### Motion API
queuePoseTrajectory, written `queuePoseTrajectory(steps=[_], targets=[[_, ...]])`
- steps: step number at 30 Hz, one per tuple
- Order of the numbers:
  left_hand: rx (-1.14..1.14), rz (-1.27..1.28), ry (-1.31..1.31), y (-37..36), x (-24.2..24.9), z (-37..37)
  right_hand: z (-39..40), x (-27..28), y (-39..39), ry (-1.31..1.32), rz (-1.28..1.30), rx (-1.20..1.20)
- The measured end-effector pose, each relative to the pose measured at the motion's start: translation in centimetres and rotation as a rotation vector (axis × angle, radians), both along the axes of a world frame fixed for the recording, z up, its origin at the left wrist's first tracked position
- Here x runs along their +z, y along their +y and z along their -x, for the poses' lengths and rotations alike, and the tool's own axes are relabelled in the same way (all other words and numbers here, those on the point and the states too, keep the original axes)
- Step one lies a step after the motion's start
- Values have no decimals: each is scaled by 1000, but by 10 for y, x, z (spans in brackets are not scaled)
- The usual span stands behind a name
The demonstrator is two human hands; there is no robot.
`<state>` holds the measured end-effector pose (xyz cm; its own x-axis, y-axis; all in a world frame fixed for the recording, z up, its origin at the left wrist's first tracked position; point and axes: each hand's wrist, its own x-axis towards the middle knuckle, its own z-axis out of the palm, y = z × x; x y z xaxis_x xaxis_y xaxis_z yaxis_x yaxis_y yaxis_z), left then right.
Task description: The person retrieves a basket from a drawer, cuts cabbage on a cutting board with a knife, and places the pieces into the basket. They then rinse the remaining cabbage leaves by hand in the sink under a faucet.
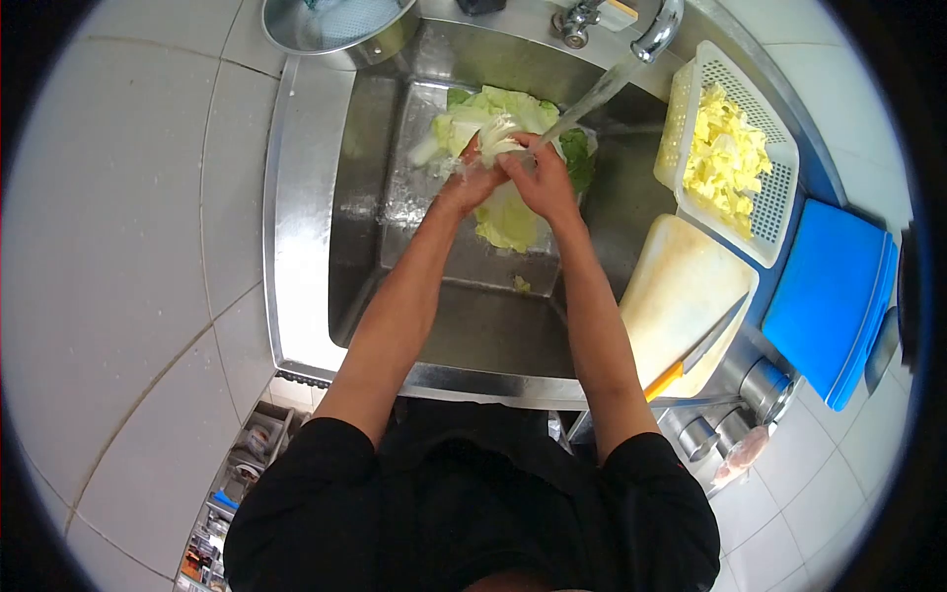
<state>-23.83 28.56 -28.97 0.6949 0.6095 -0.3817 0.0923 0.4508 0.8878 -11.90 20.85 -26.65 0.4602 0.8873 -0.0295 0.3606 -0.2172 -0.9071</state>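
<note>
Water pours from the faucet (659,39) over both hands inside the metal sink (444,331). My left hand (476,181) has its fingers wrapped round the base of a pale leafy vegetable (500,136). On the other side of that piece, my right hand (543,183) touches it with bent fingers; their tips are partly hidden by the water and the leaves. Loose green and pale leaves (508,227) lie on the sink bottom beneath and around the hands.
A white perforated basket (779,187) of chopped yellow leaves (725,148) stands right of the sink. Nearer are a white cutting board (681,271) with an orange-handled knife (705,340), a blue board (834,296) and metal containers (764,387). A metal pot (380,44) sits at the upper left.
</note>
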Motion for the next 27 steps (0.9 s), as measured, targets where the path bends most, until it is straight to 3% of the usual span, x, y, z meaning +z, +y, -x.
queuePoseTrajectory(steps=[2,5,7,9,11,13,15,17,18,19,21,23,24,26,27], targets=[[-32,-71,-38,1,0,-2,-3,-4,6,-253,-15,15],[-83,63,-6,1,5,-1,1,2,9,-71,31,-145],[15,267,-83,-5,-3,0,6,4,12,-62,-30,-205],[-17,299,-1,-2,-2,-2,7,1,13,-55,-94,-269],[-49,329,78,1,-5,-5,8,1,16,-55,41,-278],[-90,-47,185,0,-13,-2,8,6,13,-63,127,-231],[-14,-104,210,-4,-19,9,2,2,10,-69,208,-174],[60,-160,234,-11,-37,27,-6,-22,-1,700,34,0],[277,43,200,-17,-58,41,-3,-46,0,707,33,0],[484,245,159,-18,-69,51,-3,-82,3,642,170,-84],[443,-94,769,-20,-36,65,1,-146,-3,578,318,-188],[426,-98,666,-20,-49,86,12,-193,0,-506,264,-76],[426,-99,567,-20,-54,97,10,-192,9,-498,276,-76],[464,-59,495,-14,-63,114,3,-187,36,-959,507,-143],[504,-28,412,-10,-63,120,1,-191,44,-949,505,-136]])
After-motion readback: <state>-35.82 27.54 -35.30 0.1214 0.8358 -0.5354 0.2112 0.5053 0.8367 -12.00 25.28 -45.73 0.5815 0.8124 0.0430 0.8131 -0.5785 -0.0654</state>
